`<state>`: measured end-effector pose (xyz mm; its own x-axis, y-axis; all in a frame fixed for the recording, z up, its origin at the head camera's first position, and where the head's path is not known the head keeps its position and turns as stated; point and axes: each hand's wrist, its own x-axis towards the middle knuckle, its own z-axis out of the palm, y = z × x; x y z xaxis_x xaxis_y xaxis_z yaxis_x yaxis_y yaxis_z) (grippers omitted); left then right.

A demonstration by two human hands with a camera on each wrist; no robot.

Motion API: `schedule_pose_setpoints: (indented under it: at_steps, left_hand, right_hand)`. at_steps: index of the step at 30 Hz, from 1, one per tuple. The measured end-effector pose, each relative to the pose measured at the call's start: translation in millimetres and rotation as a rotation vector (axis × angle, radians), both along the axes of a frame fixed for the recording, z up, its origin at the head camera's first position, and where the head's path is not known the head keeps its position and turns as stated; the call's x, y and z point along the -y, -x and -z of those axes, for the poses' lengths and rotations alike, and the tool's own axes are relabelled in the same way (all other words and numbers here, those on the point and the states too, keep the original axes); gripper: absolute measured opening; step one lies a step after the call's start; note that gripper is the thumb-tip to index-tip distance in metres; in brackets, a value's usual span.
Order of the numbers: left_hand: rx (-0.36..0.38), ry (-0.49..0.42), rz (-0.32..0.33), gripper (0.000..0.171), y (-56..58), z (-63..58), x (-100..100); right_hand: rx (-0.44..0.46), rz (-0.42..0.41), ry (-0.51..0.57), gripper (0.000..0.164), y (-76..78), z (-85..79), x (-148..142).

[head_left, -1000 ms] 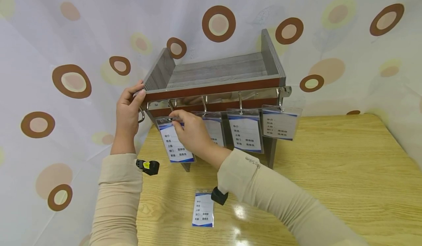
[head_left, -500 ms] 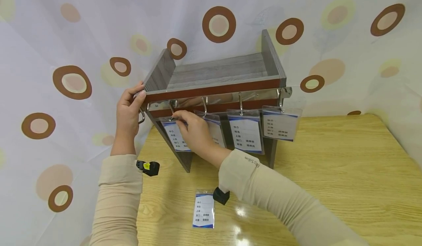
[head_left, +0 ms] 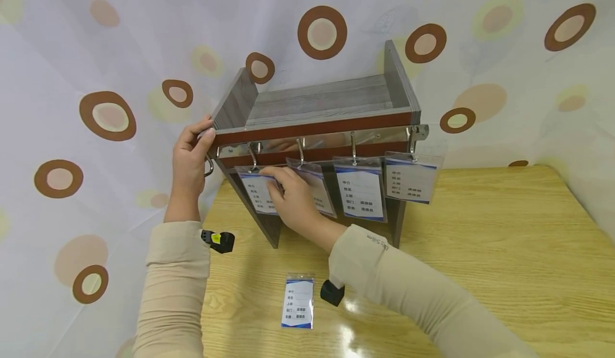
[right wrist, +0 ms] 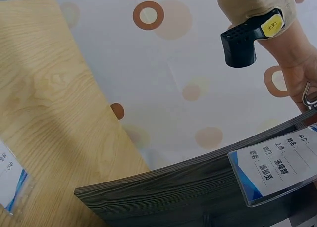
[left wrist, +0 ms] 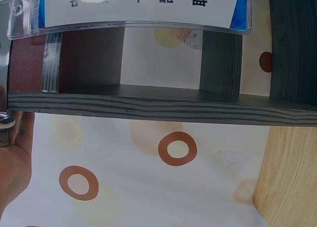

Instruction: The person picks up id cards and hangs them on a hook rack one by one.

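Note:
At the left front corner of a grey wooden shelf (head_left: 317, 99), my left hand (head_left: 188, 160) holds on, thumb on the front edge. A row of metal hooks (head_left: 353, 145) runs along the shelf's front. From one hook near the left hangs a clear-sleeved name badge (head_left: 256, 193), white with blue trim, also seen in the right wrist view as a badge (right wrist: 277, 165). My right hand (head_left: 297, 195) is in front of that badge's right part, fingers loosely bent and thumb apart from the forefinger. It partly hides this badge and the second badge (head_left: 321, 190).
Two more badges hang to the right, a third badge (head_left: 361, 192) and a far-right badge (head_left: 413, 179). Another badge (head_left: 298, 303) lies on the wooden table (head_left: 495, 251) in front. A bare hook (head_left: 209, 166) sits at the left end. A spotted curtain (head_left: 144, 43) stands behind.
The left badge went up and back from my right fingers' pinch onto its hook. My right hand has let go and moved slightly right and down. The left hand stays on the corner.

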<state>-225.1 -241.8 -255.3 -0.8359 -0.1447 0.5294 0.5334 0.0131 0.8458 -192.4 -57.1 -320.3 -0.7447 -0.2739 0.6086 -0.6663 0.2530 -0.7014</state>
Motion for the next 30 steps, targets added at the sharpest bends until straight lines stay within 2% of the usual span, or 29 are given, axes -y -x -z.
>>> schedule_pose_setpoints:
  at_steps: [12, 20, 24, 30]
  left_hand:
    - [0.069, 0.046, -0.007, 0.013, -1.7, -8.5, 3]
    - [0.080, 0.038, -0.022, 0.015, -5.9, -10.5, 1]
    - [0.080, 0.057, -0.087, 0.020, -10.5, -11.2, 0]
    - [0.089, 0.028, -0.177, 0.022, -23.6, -12.3, 2]
  right_hand:
    - [0.013, -0.089, 0.125, 0.024, -10.5, 7.5, -15]
    - [0.066, -0.089, 0.127, 0.022, -18.3, 8.2, -24]
    - [0.092, -0.098, 0.120, 0.023, -23.1, 4.7, -30]
    - [0.130, -0.107, 0.133, 0.025, -29.5, -3.0, -39]
